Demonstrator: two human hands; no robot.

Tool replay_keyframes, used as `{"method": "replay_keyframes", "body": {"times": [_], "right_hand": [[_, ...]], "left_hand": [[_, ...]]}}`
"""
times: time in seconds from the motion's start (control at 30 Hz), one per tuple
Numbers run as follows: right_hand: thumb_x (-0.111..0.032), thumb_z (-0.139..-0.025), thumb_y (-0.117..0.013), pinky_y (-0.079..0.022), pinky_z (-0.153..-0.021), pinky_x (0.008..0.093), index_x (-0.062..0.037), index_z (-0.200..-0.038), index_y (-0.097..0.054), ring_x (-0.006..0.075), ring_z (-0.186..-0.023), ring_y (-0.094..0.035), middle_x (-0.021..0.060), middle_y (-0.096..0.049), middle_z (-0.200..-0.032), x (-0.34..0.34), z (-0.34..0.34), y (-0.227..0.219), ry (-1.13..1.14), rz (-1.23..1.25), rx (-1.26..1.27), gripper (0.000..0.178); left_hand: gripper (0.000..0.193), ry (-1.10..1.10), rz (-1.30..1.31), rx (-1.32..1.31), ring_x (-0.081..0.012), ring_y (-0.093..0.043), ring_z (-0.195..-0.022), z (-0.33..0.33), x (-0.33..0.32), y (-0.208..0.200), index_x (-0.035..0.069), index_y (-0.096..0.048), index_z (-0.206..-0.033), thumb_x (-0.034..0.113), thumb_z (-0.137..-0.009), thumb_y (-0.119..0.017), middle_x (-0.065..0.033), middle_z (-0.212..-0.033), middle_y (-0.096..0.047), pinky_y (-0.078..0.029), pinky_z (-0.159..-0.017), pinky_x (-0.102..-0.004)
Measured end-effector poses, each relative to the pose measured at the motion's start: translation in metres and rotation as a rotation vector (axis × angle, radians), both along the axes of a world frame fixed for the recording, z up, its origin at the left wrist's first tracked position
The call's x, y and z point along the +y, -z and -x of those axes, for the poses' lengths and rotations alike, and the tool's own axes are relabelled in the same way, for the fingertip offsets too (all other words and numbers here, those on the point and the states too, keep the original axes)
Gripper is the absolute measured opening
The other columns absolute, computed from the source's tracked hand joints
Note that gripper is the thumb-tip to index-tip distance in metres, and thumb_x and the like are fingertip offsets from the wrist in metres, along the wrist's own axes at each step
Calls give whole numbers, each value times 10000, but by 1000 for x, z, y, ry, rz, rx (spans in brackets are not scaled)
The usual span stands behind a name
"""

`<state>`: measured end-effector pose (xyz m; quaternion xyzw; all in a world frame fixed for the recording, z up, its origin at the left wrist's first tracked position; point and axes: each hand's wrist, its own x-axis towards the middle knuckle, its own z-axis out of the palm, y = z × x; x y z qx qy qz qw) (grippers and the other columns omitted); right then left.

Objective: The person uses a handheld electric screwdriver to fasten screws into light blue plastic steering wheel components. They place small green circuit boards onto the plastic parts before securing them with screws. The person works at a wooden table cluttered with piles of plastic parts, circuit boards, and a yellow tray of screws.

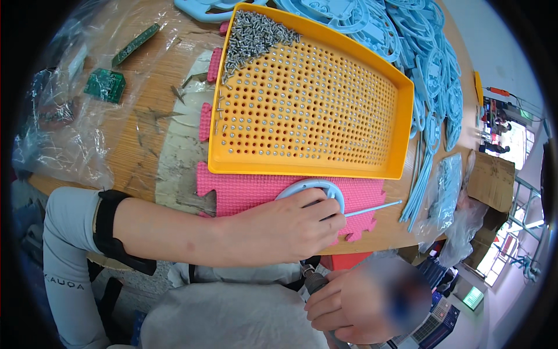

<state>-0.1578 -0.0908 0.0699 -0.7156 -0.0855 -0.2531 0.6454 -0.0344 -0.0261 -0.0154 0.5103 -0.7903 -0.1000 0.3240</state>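
My left hand (290,230) reaches across the near edge of the table, its fingers curled down on a light-blue round plastic part (306,184). Most of that part is hidden under the hand; its curved rim shows above the knuckles, and a thin blue rod (375,208) sticks out to the right. Pink foam mat (244,189) lies beneath it. Lower right, in front of my body, my right hand (346,308) is wrapped round a dark grey screwdriver-like power tool (314,280) with a metal tip. The tool is apart from the blue part.
A yellow tray (308,170) of holes stands beyond my left hand, screws heaped in its far left corner and seated in many holes. Light-blue plastic frames (430,64) pile up at the far right. Green circuit boards (106,85) and clear plastic bags lie left; blue rods (416,200) lie right.
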Motion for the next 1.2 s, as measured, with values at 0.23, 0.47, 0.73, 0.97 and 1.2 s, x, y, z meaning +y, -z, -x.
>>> {"method": "replay_keyframes", "body": {"times": [0.23,0.47,0.73,0.97,1.2], "right_hand": [[-57,-861,-523,-507,-424,333,37,-959,-423,264,-437,-568,175,-577,-574,-30,-6,16,-311,-145,-101,168],[-374,-906,-590,-518,-453,318,-30,-929,-449,239,-448,-560,121,-582,-614,-68,-9,-28,-273,-107,-197,372],[-513,-859,-585,-454,-423,317,15,-1085,-400,208,-478,-546,114,-556,-644,-109,-29,2,321,49,-233,603],[-556,-841,-588,-448,-429,321,75,-1102,-379,219,-486,-527,130,-526,-647,-117,-31,22,318,16,-279,715],[-558,-836,-593,-431,-421,310,88,-1069,-373,222,-483,-521,140,-525,-652,-120,-32,28,314,99,-331,721]], "left_hand": [[466,48,-65,-29,-198,-478,-1065,-2,-3,-5,-9,-574,-1084,225,-685,-628,-58,-1096,-541,-396,-922,-336],[271,69,-30,-34,-192,-478,-1013,-10,-7,-10,37,-591,-980,184,-757,-543,-55,-1021,-539,-381,-902,-319],[281,93,-61,12,-197,-477,-1015,-11,-6,-11,34,-576,-1011,166,-766,-540,-62,-1040,-526,-392,-909,-328],[263,81,-73,15,-190,-487,-995,-10,-7,-11,44,-573,-1000,157,-765,-537,-54,-1016,-530,-395,-907,-322],[244,70,-71,2,-182,-486,-977,-10,-7,-11,58,-568,-984,164,-766,-538,-46,-1006,-530,-393,-900,-316]]}}
